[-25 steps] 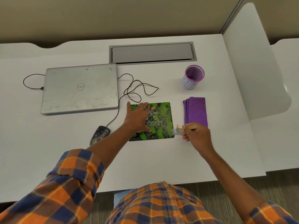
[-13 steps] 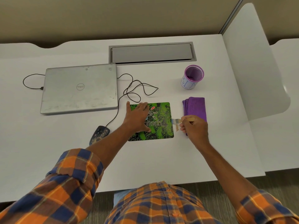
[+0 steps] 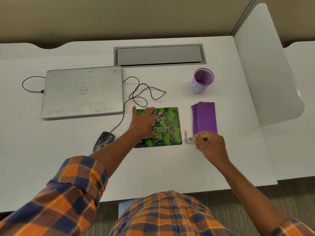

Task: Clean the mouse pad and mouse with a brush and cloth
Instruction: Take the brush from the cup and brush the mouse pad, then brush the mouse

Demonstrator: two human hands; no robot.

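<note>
A green and black mouse pad (image 3: 170, 123) lies on the white desk. My left hand (image 3: 144, 123) presses flat on its left half, fingers spread. My right hand (image 3: 210, 144) grips a small wooden-handled brush (image 3: 194, 138), whose bristles touch the desk just off the pad's lower right corner. A little heap of tan dust (image 3: 185, 133) sits on the desk beside the bristles. A folded purple cloth (image 3: 204, 116) lies right of the pad. The black wired mouse (image 3: 103, 141), speckled with dust, rests left of the pad.
A shut silver laptop (image 3: 81, 92) lies at the back left, with the mouse's cable (image 3: 143, 94) looped beside it. A purple cup (image 3: 201, 80) stands behind the cloth. A grey cable hatch (image 3: 158, 54) is at the back. A white divider panel (image 3: 265, 68) bounds the right side.
My right hand has swept the brush back toward me along the pad's right edge, after moving it away half a second ago. Dust now lies off the pad. The left hand stayed put.
</note>
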